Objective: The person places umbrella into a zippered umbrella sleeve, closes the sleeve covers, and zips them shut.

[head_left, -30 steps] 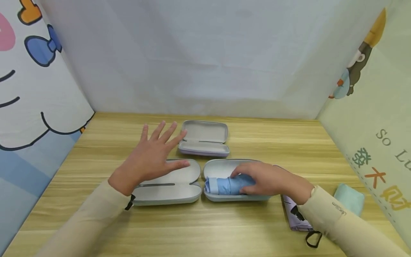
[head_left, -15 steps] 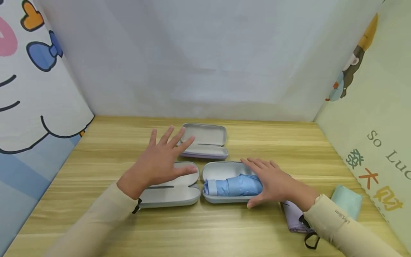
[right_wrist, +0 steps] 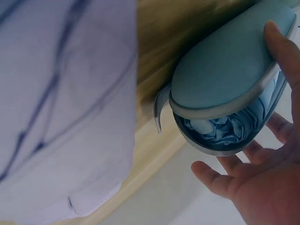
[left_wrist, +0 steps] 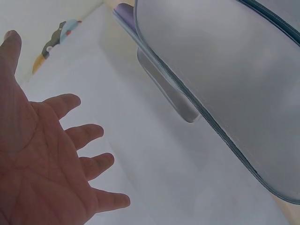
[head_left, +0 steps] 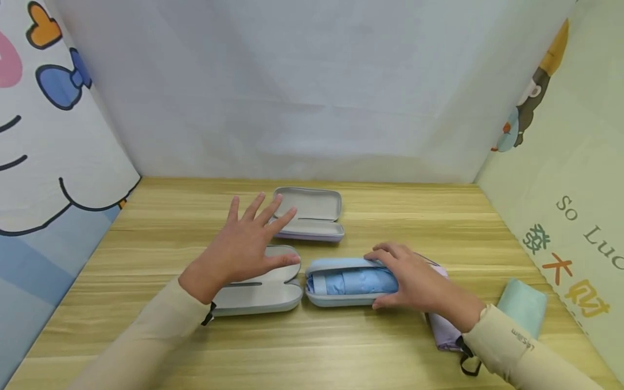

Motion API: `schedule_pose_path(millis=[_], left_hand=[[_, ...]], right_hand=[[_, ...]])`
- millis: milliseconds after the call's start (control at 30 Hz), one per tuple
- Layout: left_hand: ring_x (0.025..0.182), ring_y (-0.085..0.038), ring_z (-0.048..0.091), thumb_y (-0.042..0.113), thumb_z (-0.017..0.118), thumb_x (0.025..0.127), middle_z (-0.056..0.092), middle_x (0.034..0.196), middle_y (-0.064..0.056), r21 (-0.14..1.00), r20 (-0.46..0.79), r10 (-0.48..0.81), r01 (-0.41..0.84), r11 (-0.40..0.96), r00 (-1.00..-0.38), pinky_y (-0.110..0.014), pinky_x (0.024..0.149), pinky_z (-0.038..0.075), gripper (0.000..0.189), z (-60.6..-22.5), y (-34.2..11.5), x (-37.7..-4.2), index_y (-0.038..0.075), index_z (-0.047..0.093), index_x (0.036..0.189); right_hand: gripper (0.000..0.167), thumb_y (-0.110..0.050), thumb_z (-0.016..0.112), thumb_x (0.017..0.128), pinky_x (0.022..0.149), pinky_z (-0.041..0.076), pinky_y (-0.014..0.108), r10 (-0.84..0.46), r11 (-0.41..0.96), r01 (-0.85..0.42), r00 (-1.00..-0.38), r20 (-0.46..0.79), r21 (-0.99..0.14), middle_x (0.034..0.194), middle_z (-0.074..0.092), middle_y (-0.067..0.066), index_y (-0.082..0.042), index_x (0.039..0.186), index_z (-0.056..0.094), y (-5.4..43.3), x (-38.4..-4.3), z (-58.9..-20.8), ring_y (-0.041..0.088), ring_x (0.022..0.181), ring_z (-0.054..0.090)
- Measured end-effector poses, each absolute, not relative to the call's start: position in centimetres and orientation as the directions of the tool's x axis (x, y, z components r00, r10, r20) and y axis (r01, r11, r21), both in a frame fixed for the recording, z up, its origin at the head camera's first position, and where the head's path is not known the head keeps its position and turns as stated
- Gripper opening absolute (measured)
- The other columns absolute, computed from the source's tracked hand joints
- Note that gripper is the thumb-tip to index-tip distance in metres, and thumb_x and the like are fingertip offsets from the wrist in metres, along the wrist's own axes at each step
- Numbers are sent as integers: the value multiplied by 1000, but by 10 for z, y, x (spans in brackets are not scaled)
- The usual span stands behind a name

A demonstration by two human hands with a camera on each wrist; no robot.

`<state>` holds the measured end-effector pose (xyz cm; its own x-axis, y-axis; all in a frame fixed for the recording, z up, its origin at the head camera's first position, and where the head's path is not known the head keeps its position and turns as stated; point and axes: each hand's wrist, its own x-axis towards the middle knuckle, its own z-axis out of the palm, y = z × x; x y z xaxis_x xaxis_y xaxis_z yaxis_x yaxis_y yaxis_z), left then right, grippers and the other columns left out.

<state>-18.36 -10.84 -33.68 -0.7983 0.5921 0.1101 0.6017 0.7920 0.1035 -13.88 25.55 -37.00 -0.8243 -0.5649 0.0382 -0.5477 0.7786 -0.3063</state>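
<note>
In the head view my right hand holds the right end of a light-blue hard case, thumb on the base and fingers on the lid. The lid is tilted partway down over a rolled blue folding umbrella lying inside. Bunched blue fabric shows through the gap at the case's end in the right wrist view. My left hand, fingers spread, hovers over a second, open pale case and holds nothing. The left wrist view shows its bare palm beside that case's grey lining.
Behind these stands a smaller open case with a purple outside. A folded purple umbrella with a black strap lies by my right forearm, partly hidden. Farther right is a mint-green bundle. Cloth walls border the wooden table.
My right hand let go of the umbrella in the case, moved to the case's right end and tilted the lid partway down. The left hand shifted slightly right, still spread.
</note>
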Motion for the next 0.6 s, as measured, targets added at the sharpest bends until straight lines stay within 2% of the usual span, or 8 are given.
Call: schedule_pose_path(millis=[133,233,433,600], left_hand=[[155,-43,12,77,50,93,16,171,-12,109,111,594,604,790,-797,-75,115,0,91,-338,-108,-184,25,29,165],[155,-43,12,78,50,93,16,171,-12,107,112,595,605,789,-796,-75,115,1,91,-339,-108,-185,26,28,165],[156,-42,11,78,49,93,16,171,-12,103,112,594,604,791,-797,-74,116,0,91,-340,-108,-186,27,28,165],[156,-41,9,78,49,93,16,171,-12,103,102,591,600,794,-800,-74,116,-1,91,-340,-107,-187,26,28,165]], right_hand=[[77,-40,93,77,95,51,52,-569,773,-536,-822,4,-339,135,63,12,-13,140,56,253,-137,-368,28,119,62],[75,-36,91,80,92,53,48,-591,765,-557,-806,-9,-322,130,65,7,-18,143,56,253,-135,-367,24,113,63],[78,-32,86,86,87,54,55,-701,699,-698,-712,46,-155,133,59,13,-28,155,49,252,-130,-371,35,110,62],[82,-35,89,83,90,52,62,-715,696,-717,-697,48,-39,142,57,18,-30,154,48,248,-124,-374,39,119,61]])
